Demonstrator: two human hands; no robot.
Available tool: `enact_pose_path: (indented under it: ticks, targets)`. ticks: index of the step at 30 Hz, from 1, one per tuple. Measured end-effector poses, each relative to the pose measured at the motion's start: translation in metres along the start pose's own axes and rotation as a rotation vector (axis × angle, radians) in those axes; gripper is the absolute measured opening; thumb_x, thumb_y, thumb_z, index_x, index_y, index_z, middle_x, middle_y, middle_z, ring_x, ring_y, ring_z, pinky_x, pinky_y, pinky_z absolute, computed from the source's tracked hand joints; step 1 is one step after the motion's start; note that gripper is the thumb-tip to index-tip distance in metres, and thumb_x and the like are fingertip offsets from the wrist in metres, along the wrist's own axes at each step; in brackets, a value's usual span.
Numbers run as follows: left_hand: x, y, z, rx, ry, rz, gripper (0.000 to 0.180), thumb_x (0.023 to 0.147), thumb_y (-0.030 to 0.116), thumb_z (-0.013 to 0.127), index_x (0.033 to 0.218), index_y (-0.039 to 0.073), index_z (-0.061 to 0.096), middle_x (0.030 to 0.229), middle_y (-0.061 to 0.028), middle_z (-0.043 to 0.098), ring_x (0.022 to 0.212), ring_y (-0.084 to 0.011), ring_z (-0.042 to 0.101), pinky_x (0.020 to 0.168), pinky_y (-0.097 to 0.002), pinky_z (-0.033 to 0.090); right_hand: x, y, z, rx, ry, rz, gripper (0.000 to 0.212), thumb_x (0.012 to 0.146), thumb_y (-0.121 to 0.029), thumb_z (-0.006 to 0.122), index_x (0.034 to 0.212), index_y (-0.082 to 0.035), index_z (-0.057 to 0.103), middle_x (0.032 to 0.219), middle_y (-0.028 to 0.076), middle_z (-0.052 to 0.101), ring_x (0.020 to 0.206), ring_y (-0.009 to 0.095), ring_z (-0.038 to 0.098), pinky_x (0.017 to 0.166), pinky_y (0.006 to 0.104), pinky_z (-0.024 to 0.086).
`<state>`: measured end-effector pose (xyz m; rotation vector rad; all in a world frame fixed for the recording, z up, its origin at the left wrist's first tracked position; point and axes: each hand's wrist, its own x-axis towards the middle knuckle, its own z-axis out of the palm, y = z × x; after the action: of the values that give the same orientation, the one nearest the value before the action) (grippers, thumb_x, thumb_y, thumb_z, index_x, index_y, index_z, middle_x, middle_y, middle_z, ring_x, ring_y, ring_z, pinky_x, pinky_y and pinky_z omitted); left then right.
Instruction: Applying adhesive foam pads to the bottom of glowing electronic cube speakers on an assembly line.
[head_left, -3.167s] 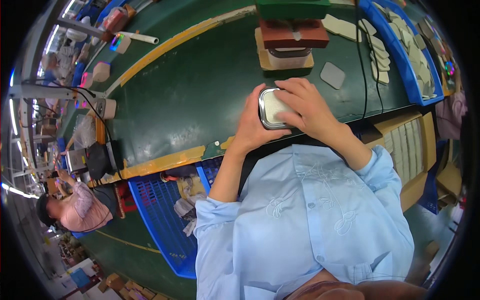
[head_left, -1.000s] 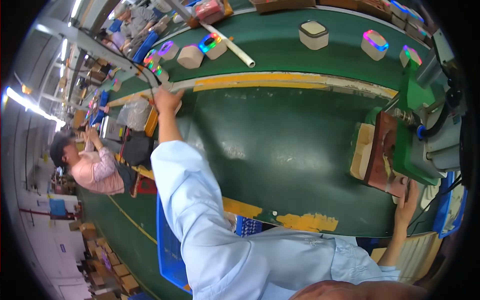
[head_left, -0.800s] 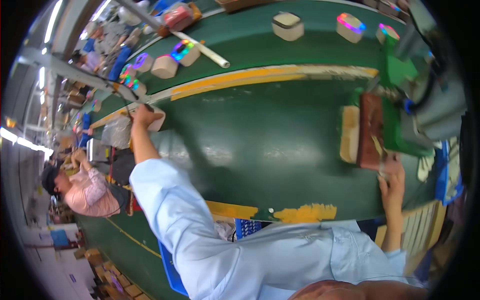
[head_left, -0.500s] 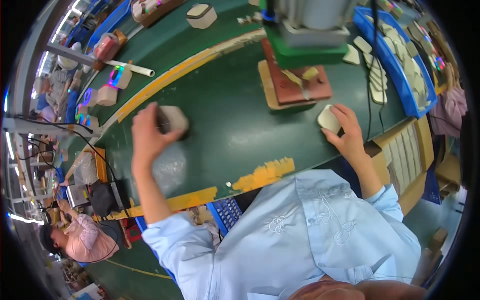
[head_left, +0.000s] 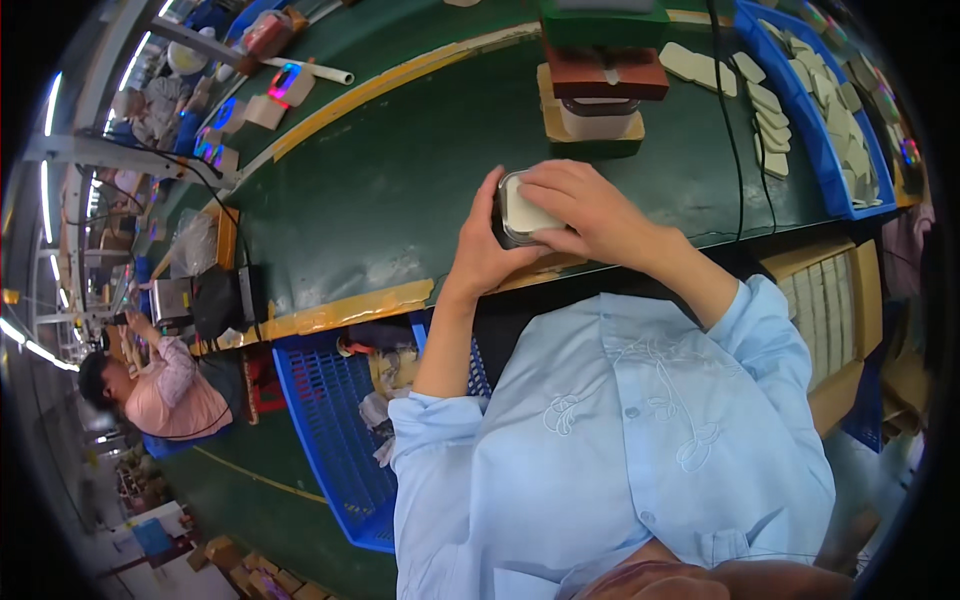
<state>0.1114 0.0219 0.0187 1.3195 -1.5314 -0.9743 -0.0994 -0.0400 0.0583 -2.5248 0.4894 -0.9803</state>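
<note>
Near the front edge of the green bench, my left hand [head_left: 483,248] curves around the side of a rounded-square housing [head_left: 504,205] with a shiny dark rim. Its thumb and fingers grip it from the left. A cream rounded-square pad [head_left: 526,214] lies over the housing's face, and my right hand [head_left: 592,212] presses on it with fingers and thumb from the right. My fingers cover part of both pieces. Beyond my hands, a white housing [head_left: 598,122] sits on a wooden base under the red block [head_left: 610,76] of a green press [head_left: 600,26].
Cream pads [head_left: 768,130] lie in a row at right, beside a blue bin [head_left: 845,150] of more pads. Black cables [head_left: 728,130] cross there. A carton [head_left: 862,290] and a blue basket [head_left: 330,440] stand below the bench. Another person [head_left: 175,385] sits at left.
My hands have come together, the left bringing the housing rightward and the right bringing the pad leftward onto it. A white housing now shows under the press block. The view has shifted.
</note>
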Motion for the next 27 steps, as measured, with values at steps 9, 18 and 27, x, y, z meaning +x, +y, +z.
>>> enact_pose_path:
  ticks: [9,18,27]
  targets:
    - [0.0,-0.007,-0.01,0.113,0.01,0.101,0.099,0.06,0.017,0.089,0.146,0.004,0.041,0.136,-0.0151,0.056,0.124,-0.0267,0.058,0.105,-0.0371,0.047,0.001,-0.003,-0.002,-0.192,-0.353,0.024,0.067,0.085,-0.029,0.073,0.141,-0.002,0.049,0.15,0.016,0.045,0.143,0.035,0.038,0.117,0.0519,0.032]
    - [-0.005,0.013,0.018,0.063,0.036,0.058,0.102,0.061,0.021,0.092,0.146,0.001,0.04,0.136,-0.0138,0.054,0.129,-0.0264,0.053,0.109,-0.0375,0.042,-0.065,0.011,0.02,0.364,0.045,0.552,0.112,0.066,-0.021,0.09,0.155,0.001,0.026,0.151,0.023,0.042,0.142,0.034,0.041,0.116,0.0391,0.033]
    - [0.133,0.014,0.031,-0.084,0.052,0.229,0.113,0.058,0.032,0.093,0.149,-0.001,0.036,0.138,-0.0191,0.054,0.133,-0.0329,0.05,0.106,-0.0419,0.044,-0.103,0.011,-0.039,0.569,0.74,0.827,0.072,0.071,-0.001,0.083,0.134,0.003,0.05,0.121,0.013,0.064,0.111,0.022,0.063,0.098,0.0359,0.051]
